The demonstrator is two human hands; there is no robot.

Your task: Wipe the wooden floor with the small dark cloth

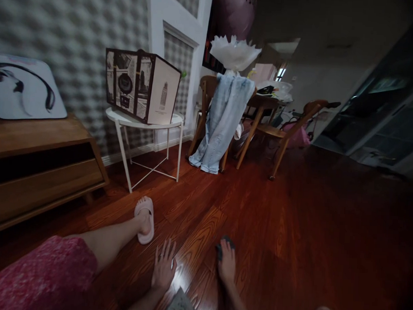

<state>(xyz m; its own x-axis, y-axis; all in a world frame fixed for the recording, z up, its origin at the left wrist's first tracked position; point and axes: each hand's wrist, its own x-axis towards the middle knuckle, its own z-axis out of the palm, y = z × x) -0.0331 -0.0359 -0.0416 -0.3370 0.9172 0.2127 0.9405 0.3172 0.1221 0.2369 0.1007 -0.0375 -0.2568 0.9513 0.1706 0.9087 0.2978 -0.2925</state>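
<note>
My left hand point(164, 265) is open above or on the reddish-brown wooden floor point(197, 227), its fingers spread and nothing in it. To its right, my right hand point(227, 262) presses down on a dark grey cloth point(228, 241), which shows past the fingertips and along the side. The palm hides the rest of the cloth. Light reflects off the boards between the two hands. Something grey point(180, 304), perhaps clothing, shows at the bottom edge.
A bent leg in pink patterned fabric point(49, 271) ends in a pale slipper point(144, 234). Beyond stand a wooden cabinet point(46, 176), a white side table point(143, 121) bearing a patterned trunk point(137, 87), and chairs point(278, 130), one draped with light-blue jeans point(224, 115).
</note>
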